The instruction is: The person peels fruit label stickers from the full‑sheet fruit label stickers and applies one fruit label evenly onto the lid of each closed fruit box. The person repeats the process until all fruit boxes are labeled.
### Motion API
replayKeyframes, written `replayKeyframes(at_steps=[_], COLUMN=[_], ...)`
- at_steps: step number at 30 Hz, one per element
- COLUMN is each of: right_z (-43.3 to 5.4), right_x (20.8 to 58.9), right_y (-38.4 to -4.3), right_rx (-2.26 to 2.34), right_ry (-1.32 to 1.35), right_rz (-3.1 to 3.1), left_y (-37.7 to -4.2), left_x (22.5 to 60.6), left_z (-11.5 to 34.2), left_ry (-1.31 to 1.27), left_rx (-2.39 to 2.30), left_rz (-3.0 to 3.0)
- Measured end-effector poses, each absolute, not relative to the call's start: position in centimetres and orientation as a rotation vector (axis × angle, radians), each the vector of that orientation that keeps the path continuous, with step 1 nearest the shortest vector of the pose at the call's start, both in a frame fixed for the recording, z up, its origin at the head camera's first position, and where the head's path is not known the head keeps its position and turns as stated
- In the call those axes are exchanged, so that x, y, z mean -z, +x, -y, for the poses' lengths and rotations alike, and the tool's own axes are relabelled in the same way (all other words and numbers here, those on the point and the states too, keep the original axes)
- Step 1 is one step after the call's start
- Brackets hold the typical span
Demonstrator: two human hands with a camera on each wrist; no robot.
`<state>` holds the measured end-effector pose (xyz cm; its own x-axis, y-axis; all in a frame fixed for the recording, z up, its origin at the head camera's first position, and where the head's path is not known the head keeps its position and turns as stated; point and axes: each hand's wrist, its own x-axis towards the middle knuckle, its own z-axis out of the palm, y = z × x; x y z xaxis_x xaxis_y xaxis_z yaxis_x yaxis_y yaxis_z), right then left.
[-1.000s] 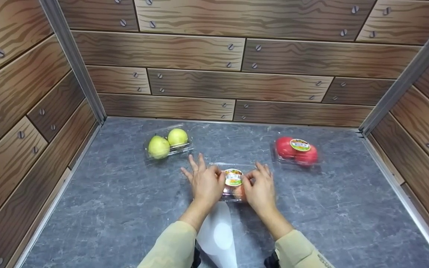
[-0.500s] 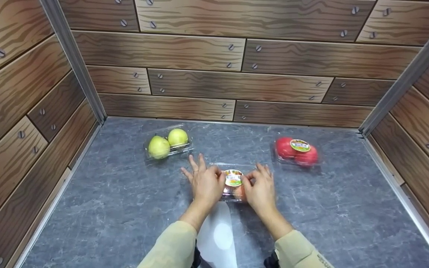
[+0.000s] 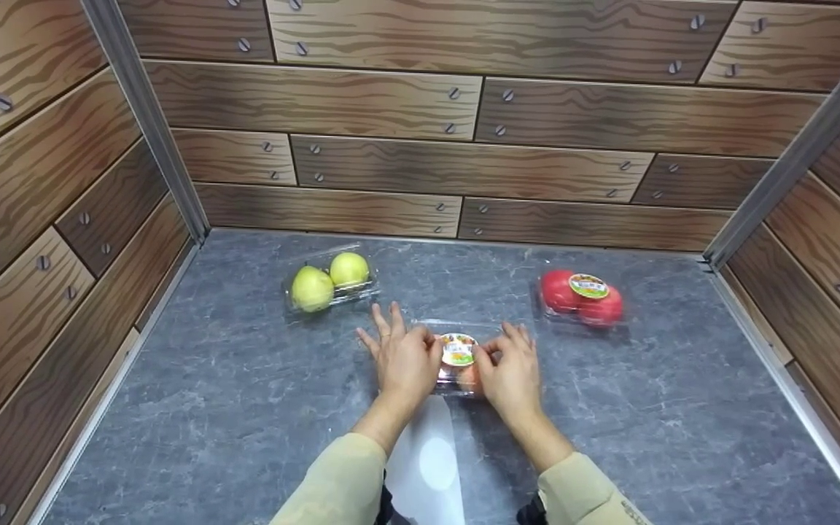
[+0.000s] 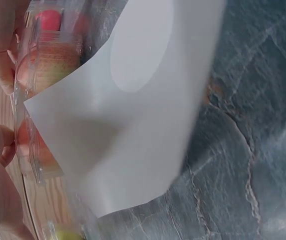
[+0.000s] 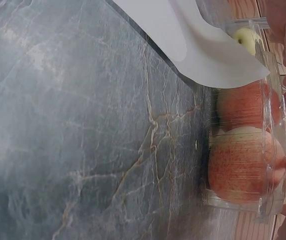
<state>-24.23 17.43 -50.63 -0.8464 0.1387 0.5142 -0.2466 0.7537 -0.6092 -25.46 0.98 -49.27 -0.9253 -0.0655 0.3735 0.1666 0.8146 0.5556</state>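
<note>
A clear plastic clamshell box (image 3: 427, 323) with two reddish peaches (image 5: 240, 162) sits at the table's middle, in front of me. Over its lid is a round printed sticker (image 3: 458, 350). My left hand (image 3: 404, 363) pinches the sticker's left edge between thumb and forefinger, its other fingers spread. At the opposite edge, my right hand (image 3: 511, 372) pinches with thumb and forefinger. Whether the sticker lies fully flat on the lid, I cannot tell. A white backing sheet (image 3: 427, 467) with a pale oval patch lies between my forearms, its tip curling up near the box in both wrist views.
Back left stands a clear box with two yellow-green fruits (image 3: 312, 289), without a visible sticker. A box of two red fruits (image 3: 601, 305), bearing a round sticker (image 3: 589, 286), stands back right. Wood-patterned walls (image 3: 420, 168) enclose the grey marbled tabletop (image 3: 245, 408) behind and on both sides.
Hands, boxes and sticker hold nearly the same places throughout. The white sheet's curled outline has shifted slightly between my forearms.
</note>
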Motion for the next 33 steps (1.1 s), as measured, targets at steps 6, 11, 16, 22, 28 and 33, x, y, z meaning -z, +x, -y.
replayKeyframes(at_steps=[6, 11, 16, 22, 28, 33], right_z=[-17.44, -17.47, -17.50, -17.57, -17.74, -17.87], right_x=[50.62, 50.76, 50.77, 50.82, 50.82, 50.87], right_y=[-24.10, -24.09, -24.11, -24.14, -24.16, -24.35], right_rx=[-0.941, -0.940, -0.938, -0.944, -0.949, -0.926], right_ry=[0.076, 0.072, 0.077, 0.080, 0.076, 0.108], right_rz=[2.401, 2.394, 2.387, 2.392, 2.408, 2.391], left_y=[-25.49, -25.57, -25.51, -25.47, -25.48, -25.62], left_x=[49.36, 49.50, 49.48, 49.39, 49.48, 49.72], left_z=[-1.12, -1.07, -0.98, -0.78, -0.62, -0.47], left_ry=[-0.083, -0.078, -0.087, -0.104, -0.119, -0.130], left_rx=[0.830, 0.826, 0.811, 0.792, 0.778, 0.752], left_rz=[2.638, 2.650, 2.654, 2.657, 2.645, 2.621])
